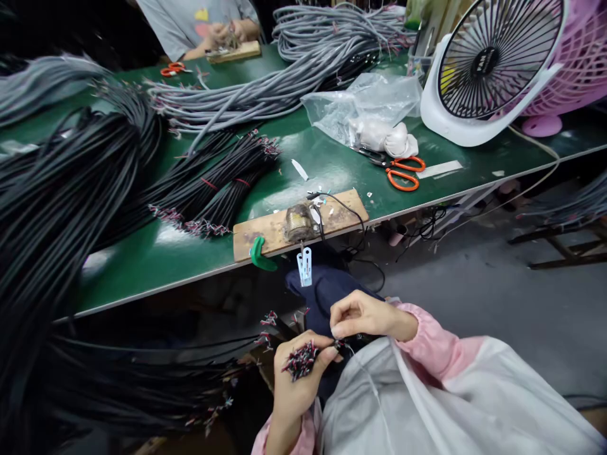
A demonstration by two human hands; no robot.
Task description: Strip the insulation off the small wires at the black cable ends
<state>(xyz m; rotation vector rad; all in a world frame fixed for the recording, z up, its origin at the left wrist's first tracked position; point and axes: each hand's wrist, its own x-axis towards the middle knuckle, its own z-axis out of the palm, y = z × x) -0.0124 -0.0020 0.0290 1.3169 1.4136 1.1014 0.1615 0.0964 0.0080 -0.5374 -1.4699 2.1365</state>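
My left hand (pixel 294 393) is wrapped round a bundle of thin black cables (pixel 301 361), whose red, white and black wire ends stick up out of the fist. Its thumb and forefinger point toward a dark cable end (pixel 338 345) beside my right hand. Thumb and fingertips of my right hand (pixel 363 316) are pinched together just above that end; what lies between them is too small to make out. Both hands are over my lap, below the table's front edge. A light blue clothes peg (pixel 304 266) hangs from the edge just beyond them.
A wooden board (pixel 260 234) with a metal cylinder (pixel 300 222) and green clamp (pixel 260 254) sits at the green table's edge. Black cables (pixel 114 158), grey cables (pixel 246 95), orange-handled scissors (pixel 403 174), a plastic bag (pixel 365 101) and a fan (pixel 484 63) lie around. A co-worker (pixel 202 25) sits opposite.
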